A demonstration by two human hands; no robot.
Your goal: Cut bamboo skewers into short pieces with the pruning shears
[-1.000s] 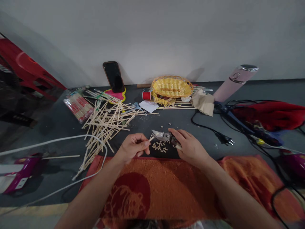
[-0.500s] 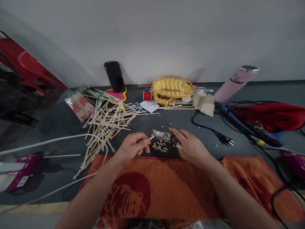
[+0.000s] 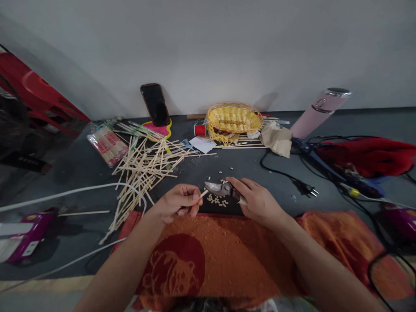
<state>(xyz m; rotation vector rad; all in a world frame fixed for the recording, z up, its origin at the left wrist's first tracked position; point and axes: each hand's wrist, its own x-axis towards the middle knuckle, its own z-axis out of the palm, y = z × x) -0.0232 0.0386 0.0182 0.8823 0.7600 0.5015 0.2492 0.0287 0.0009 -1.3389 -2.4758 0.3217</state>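
Observation:
My left hand (image 3: 182,201) pinches a thin wooden stick (image 3: 204,193), whose short end pokes out to the right toward the blades. In my right hand (image 3: 255,198) is a pair of pruning shears (image 3: 221,188), fingers wrapped round the handles. The shears' tip points left and meets or nearly meets the stick's end; I cannot tell if the blades touch it. Below and behind the shears lie several short cut wooden pieces (image 3: 217,200) on the dark tabletop. Left of my hands spreads a loose heap of long wooden sticks (image 3: 146,160).
An orange towel (image 3: 234,255) lies under my forearms. At the back stand a phone (image 3: 156,104), a red thread spool (image 3: 199,129), a yellow basket (image 3: 235,118) and a pink flask (image 3: 320,113). A black plug cable (image 3: 289,177) runs at the right; a white cable (image 3: 97,187) crosses the left.
Both hands and the shears have shifted slightly left. Another short piece now lies on the table behind the blades. The view has moved a little.

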